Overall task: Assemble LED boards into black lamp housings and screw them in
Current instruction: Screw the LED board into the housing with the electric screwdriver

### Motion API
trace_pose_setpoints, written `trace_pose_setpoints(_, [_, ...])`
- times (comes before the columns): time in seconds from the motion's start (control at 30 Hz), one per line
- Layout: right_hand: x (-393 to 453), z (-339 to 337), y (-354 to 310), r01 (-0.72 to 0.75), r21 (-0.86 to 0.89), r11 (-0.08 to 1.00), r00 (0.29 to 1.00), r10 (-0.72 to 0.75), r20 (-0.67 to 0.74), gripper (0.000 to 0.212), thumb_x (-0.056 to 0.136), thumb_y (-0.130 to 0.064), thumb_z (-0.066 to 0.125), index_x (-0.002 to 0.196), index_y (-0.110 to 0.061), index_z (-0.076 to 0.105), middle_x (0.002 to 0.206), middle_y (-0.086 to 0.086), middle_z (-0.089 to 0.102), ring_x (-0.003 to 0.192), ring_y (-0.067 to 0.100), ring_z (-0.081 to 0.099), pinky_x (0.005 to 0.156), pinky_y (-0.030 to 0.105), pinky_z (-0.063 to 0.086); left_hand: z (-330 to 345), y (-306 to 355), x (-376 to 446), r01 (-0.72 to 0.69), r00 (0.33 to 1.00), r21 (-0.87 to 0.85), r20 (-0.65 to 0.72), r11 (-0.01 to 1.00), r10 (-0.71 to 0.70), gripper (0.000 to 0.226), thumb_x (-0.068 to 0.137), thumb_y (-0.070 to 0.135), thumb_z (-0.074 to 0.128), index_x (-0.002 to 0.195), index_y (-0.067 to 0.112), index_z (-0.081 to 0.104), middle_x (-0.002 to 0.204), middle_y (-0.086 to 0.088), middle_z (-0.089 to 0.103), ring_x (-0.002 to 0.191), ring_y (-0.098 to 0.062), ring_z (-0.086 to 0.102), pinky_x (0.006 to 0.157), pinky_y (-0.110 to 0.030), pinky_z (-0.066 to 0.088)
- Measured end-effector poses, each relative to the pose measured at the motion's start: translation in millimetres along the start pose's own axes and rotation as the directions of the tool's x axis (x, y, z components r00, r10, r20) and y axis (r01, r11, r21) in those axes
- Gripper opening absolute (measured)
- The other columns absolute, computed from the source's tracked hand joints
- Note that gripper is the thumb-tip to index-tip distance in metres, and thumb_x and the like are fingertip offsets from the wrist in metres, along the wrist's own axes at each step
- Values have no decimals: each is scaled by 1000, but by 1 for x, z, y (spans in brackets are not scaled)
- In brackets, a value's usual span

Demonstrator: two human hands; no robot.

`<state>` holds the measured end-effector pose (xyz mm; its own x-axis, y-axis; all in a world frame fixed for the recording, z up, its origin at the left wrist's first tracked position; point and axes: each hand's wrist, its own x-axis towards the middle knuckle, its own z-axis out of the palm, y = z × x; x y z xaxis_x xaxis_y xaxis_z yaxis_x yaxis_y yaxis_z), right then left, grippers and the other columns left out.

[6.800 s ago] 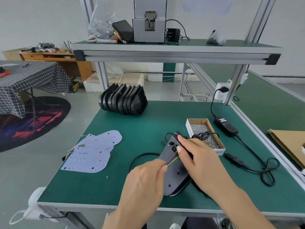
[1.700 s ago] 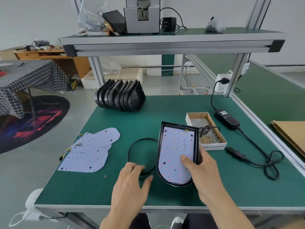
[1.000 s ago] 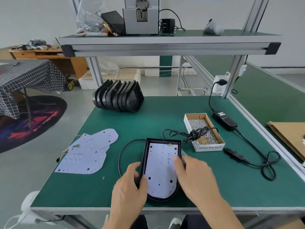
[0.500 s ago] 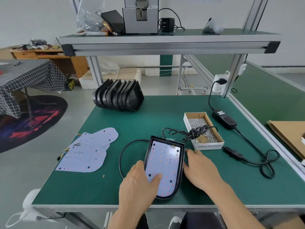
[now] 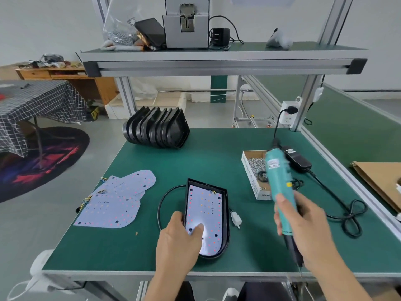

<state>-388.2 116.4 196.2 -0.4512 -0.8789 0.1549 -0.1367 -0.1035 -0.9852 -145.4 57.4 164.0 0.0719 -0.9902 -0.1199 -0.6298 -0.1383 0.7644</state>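
Observation:
A black lamp housing (image 5: 226, 213) lies face up near the table's front edge, with a white LED board (image 5: 206, 209) seated inside it. My left hand (image 5: 178, 242) rests on the housing's left rim, its fingers pressing the board's lower part. My right hand (image 5: 303, 222) grips a teal electric screwdriver (image 5: 278, 183), held tilted to the right of the housing, bit pointing down toward the table edge. A small white connector (image 5: 236, 219) lies just right of the housing.
A cardboard box of screws (image 5: 252, 168) stands behind the screwdriver. Loose LED boards (image 5: 117, 203) lie at the left. A stack of black housings (image 5: 156, 130) stands at the back. A power adapter (image 5: 298, 158) and its cable (image 5: 347, 216) run along the right.
My right hand left the housing and now holds the teal screwdriver, lifted off the screw box. My left hand stays pressing on the LED board.

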Motion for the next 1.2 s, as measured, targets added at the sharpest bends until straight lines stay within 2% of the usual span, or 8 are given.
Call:
trace_pose_setpoints(0.13, [-6, -11, -11, 160, 409, 898, 980, -94, -177, 42, 79, -58, 82, 97, -22, 71, 76, 3, 61, 59, 19, 54, 53, 24, 48, 0, 3, 3, 33, 999, 78, 17, 996, -35, 35, 91, 45, 65, 87, 16, 47, 81, 1, 61, 78, -21, 57, 64, -35, 41])
trace_pose_setpoints(0.3, [1, -19, -8, -64, 806, 588, 998, 56, 39, 35, 84, -37, 76, 115, -24, 66, 71, -5, 48, 53, 8, 45, 51, 18, 43, 7, 12, -5, 9, 1000, 229, 21, 973, -14, 39, 93, 59, 55, 88, 21, 46, 81, 6, 58, 77, -22, 57, 67, -34, 42])
trace_pose_setpoints(0.5, [7, -23, 16, -93, 782, 616, 988, 152, -3, 49, 83, -52, 74, 120, -21, 70, 64, -3, 41, 54, 12, 38, 52, 21, 41, 8, 18, -9, -71, 995, 299, 87, 951, 47, 50, 95, 67, 42, 85, 18, 49, 76, 7, 55, 70, -17, 54, 66, -33, 43])
trace_pose_setpoints(0.73, [29, -18, 40, -159, 790, 592, 974, 226, 27, 37, 94, -27, 62, 129, -16, 67, 74, 0, 55, 62, 11, 53, 60, 23, 52, 1, 22, -8, -134, 991, 356, 51, 925, 124, 42, 106, 52, 29, 131, 24, 49, 82, 2, 45, 74, -27, 49, 66, -34, 45])
trace_pose_setpoints(0.87, [39, -13, 48, -88, 832, 547, 981, 194, -23, 19, 98, -20, 55, 109, -18, 70, 57, -7, 40, 44, 6, 36, 48, 21, 37, -9, 40, 3, -95, 984, 263, -124, 960, 131, 48, 98, 65, 43, 79, 23, 57, 65, 5, 61, 65, -17, 56, 68, -34, 49])
trace_pose_setpoints(0.93, [42, -13, 51, -56, 864, 501, 982, 183, -42, 18, 100, -21, 53, 101, -20, 71, 55, -9, 37, 44, 6, 34, 47, 21, 36, -4, 49, 15, -212, 958, 202, -151, 956, 244, 33, 98, 51, 55, 76, 26, 52, 62, 9, 62, 60, -6, 54, 62, -31, 46])
trace_pose_setpoints(1.07, [45, -13, 59, -28, 893, 450, 976, 205, -73, 20, 100, -26, 54, 91, -23, 71, 55, -10, 35, 44, 6, 33, 48, 21, 36, 23, 86, 32, -519, 854, 17, -13, 855, 519, 17, 92, 27, 69, 78, 30, 59, 73, 15, 63, 74, -4, 59, 66, -20, 45])
trace_pose_setpoints(1.2, [50, -12, 64, -10, 910, 415, 964, 246, -102, 17, 96, -28, 58, 89, -22, 72, 54, -9, 35, 43, 7, 34, 47, 21, 37, 71, 136, 59, -629, 759, 44, 253, 776, 600, 8, 90, 24, 71, 83, 24, 72, 78, 13, 69, 76, -8, 60, 74, -29, 52])
